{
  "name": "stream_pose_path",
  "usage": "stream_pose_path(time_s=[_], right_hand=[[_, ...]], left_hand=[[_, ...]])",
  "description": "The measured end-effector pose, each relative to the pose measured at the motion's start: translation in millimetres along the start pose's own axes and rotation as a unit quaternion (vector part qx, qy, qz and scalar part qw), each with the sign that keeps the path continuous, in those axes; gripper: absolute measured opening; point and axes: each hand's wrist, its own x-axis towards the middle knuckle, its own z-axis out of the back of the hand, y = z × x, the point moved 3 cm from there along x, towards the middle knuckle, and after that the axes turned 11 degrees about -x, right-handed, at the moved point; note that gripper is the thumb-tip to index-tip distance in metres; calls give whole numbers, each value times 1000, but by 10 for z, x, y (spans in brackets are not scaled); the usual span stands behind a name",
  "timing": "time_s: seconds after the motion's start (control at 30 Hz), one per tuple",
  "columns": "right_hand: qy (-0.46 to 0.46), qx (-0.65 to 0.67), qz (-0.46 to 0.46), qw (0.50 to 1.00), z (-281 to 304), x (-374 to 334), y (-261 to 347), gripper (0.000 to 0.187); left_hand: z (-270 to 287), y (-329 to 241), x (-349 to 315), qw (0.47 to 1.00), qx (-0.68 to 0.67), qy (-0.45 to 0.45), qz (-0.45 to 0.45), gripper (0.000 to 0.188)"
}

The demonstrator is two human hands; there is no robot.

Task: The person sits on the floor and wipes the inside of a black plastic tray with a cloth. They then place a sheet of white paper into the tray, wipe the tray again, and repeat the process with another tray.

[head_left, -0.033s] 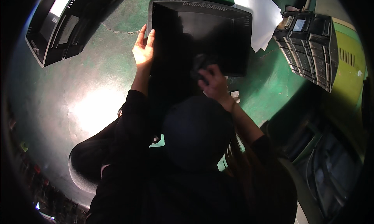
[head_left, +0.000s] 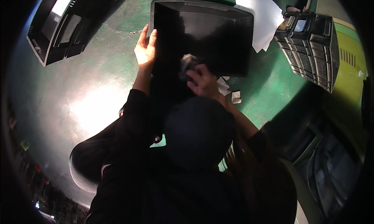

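A large black plastic bin (head_left: 218, 33) stands in front of me, its dark inside facing up. My left hand (head_left: 145, 50) is at the bin's left rim, fingers extended upward along its wall and gripping the side. Inside the bin's near part, my right hand (head_left: 203, 80) is closed around a crumpled dark cloth (head_left: 188, 64) with a lighter grey patch. Motion blurs this hand and cloth a little. Deep shadow hides much of the bin's floor and its near left corner.
White sheets (head_left: 265, 19) lie beyond the bin's right side. Small pale scraps (head_left: 236, 97) rest on the green floor (head_left: 117, 45) near my right wrist. Another black bin (head_left: 58, 29) is at the far left, and a dusty black one (head_left: 307, 49) leans at the right by a yellow-green panel (head_left: 348, 68).
My right hand has moved left with the cloth, baring more of the pale scraps by my wrist. My left hand keeps its place on the bin's rim.
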Motion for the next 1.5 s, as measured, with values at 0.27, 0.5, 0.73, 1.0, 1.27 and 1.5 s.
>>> stream_pose_path(time_s=[0.27,0.5,0.73,1.0,1.27,1.5], right_hand=[[-140,253,-163,943,100,814,-297,27],[-193,422,-285,839,1156,737,-1555,21],[-204,-196,-720,633,463,-342,-3902,46],[-176,258,-635,707,858,-417,-4322,29],[-205,173,-101,958,1785,434,-1761,13],[44,-109,-28,993,919,444,-1009,18]], left_hand=[[-154,-529,0,953,205,38,-220,57],[-765,-797,-266,946,-63,314,52,33],[-574,-1406,388,903,154,402,-18,31],[-151,-2562,50,863,329,382,-28,29],[321,-2836,-477,891,328,309,-52,35],[334,-2837,-507,885,327,313,-106,33]])
